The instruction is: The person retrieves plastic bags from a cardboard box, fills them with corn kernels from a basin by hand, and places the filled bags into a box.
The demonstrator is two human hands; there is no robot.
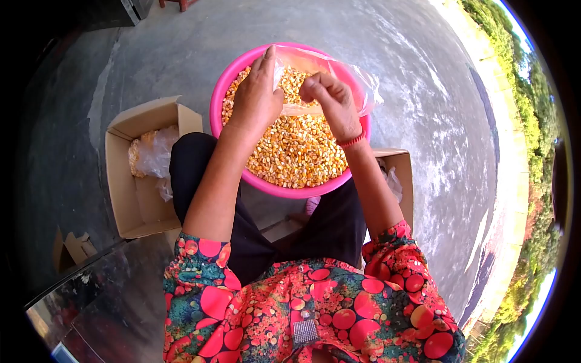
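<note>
A pink basin [217, 115] full of yellow corn kernels [299, 151] rests at my knees. A clear plastic bag [357, 81] lies over the basin's far part, its opening towards me. My left hand [259, 94] is at the bag's left side, fingers pressed together and pointing away, with plastic between thumb and fingers. Over the kernels and the bag, my right hand [333, 104] has its fingers curled in; what they hold, if anything, is hidden. A red bracelet [352, 140] circles my right wrist.
An open cardboard box [127, 212] at the left holds a plastic bag [158, 151] with kernels. Another box [399, 158] with plastic [393, 183] stands right of my knee. Grey floor [181, 54] surrounds the basin; a dark surface [121, 296] lies at lower left.
</note>
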